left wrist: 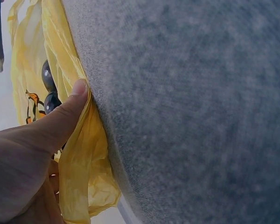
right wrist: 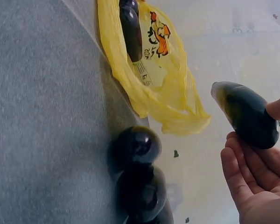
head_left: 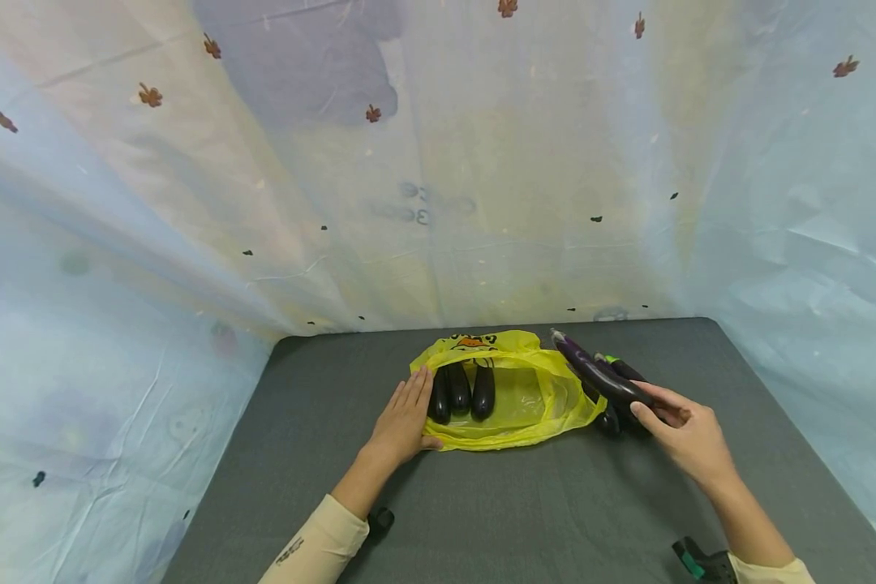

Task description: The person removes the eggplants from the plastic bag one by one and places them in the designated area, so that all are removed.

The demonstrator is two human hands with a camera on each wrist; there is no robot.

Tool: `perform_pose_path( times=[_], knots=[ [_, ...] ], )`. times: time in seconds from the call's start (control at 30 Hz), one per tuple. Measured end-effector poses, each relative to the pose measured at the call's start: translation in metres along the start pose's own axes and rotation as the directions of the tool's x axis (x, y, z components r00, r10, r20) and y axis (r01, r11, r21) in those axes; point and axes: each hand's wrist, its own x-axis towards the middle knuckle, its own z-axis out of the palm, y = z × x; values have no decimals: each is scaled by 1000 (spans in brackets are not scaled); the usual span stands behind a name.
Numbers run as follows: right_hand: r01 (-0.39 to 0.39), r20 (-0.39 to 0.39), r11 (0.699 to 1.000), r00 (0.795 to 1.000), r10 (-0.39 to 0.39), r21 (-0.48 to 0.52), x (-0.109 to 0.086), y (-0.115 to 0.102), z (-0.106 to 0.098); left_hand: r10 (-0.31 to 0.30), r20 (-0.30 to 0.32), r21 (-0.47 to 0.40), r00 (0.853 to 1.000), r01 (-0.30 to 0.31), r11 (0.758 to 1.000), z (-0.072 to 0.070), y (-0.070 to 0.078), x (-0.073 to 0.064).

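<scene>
Evidently, the yellow plastic bag [head_left: 496,440] lies on its side on the dark grey worktop [head_left: 518,519] so that its mouth gapes toward the person, and the left hand [head_left: 401,418] seems to be there to keep it so. That hand's fingers lie straight along the bag's left edge, with the thumb spread well apart from them and pressing the near rim, probably because such thin film would slide or fold if left alone. Just beside those fingers, inside the bag, three bagged eggplants [head_left: 459,389] lie side by side near the left wall, a tidy row that leaves the right part of the bag bare. Over on the right, the right hand [head_left: 689,438] pinches a dark held eggplant [head_left: 603,375] by its blunt end, thumb above and fingers beneath, the gap narrowed to that thickness. It hangs clear of the worktop, its pale stem end pointing away from the person; I'd guess the end grip leaves its length unobstructed. Below it, a cluster of loose eggplants [head_left: 608,422] sits just beyond the bag's right side, within easy reach, though their overlap means I cannot tell how many there are.
</scene>
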Motion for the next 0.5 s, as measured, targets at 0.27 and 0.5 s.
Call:
perform_pose_path(
  times=[0.27, 0.5],
  knots=[
    [14, -66, 999, 998, -16, -37, 1, 11, -10, 3, -1, -4, 1000, -3, 1000, 0, 0, 0],
    [-6, -88, 999, 996, 3, -38, -1, 22, -19, 1, 7, -14, 1000, 0, 1000, -1, -1, -1]
  ],
)
